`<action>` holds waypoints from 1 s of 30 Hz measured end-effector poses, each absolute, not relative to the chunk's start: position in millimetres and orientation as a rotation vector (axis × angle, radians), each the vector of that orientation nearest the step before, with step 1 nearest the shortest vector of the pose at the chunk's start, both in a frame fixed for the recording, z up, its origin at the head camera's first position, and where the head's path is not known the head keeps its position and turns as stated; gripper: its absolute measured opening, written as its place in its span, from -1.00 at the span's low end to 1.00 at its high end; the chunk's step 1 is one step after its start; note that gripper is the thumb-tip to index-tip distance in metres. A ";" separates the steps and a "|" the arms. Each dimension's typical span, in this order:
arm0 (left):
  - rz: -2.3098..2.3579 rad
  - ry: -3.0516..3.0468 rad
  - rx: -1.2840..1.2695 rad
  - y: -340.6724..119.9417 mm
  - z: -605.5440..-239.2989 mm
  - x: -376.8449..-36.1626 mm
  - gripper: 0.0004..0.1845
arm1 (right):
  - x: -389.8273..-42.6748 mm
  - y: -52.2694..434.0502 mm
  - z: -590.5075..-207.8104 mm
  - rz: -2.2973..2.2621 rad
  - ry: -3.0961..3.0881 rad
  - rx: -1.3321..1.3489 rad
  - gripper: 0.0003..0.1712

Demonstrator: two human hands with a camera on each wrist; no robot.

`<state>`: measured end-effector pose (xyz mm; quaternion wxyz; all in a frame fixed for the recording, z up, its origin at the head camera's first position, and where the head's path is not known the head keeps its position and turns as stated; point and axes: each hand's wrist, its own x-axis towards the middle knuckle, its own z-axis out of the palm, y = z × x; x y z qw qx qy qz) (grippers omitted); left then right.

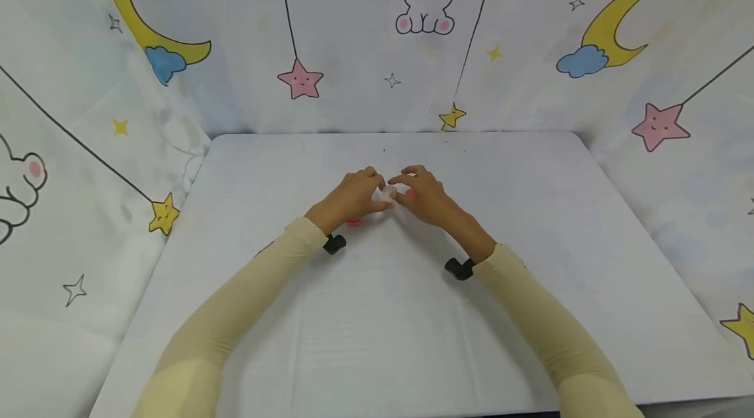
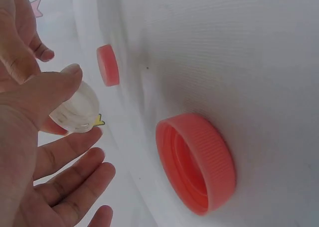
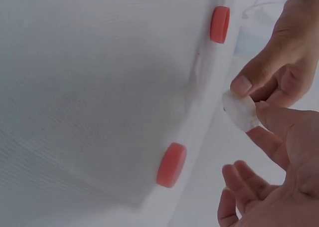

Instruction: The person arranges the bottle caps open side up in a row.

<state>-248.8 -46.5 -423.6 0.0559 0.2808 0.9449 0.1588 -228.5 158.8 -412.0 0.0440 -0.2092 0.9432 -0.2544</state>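
Note:
A small round, translucent white piece is held up off the table between both hands. My left hand pinches it, with the thumb across its face and the other fingers spread below. From the other side, my right hand grips its edge between thumb and finger, while its remaining fingers curl loosely. A red ribbed bottle cap lies near the left hand, its hollow side visible. Another red cap lies near the right hand, partly hidden behind it in the head view.
The white table spreads around the hands. A white cloth backdrop printed with moons, stars and rabbits rises at the back and sides. A black wrist camera is on the left wrist, another on the right.

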 end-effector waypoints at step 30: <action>0.299 2.894 1.007 -45.9 -438.7 -228.5 -0.50 | -221.9 167.8 -433.0 -0.523 2.815 -0.707 -0.56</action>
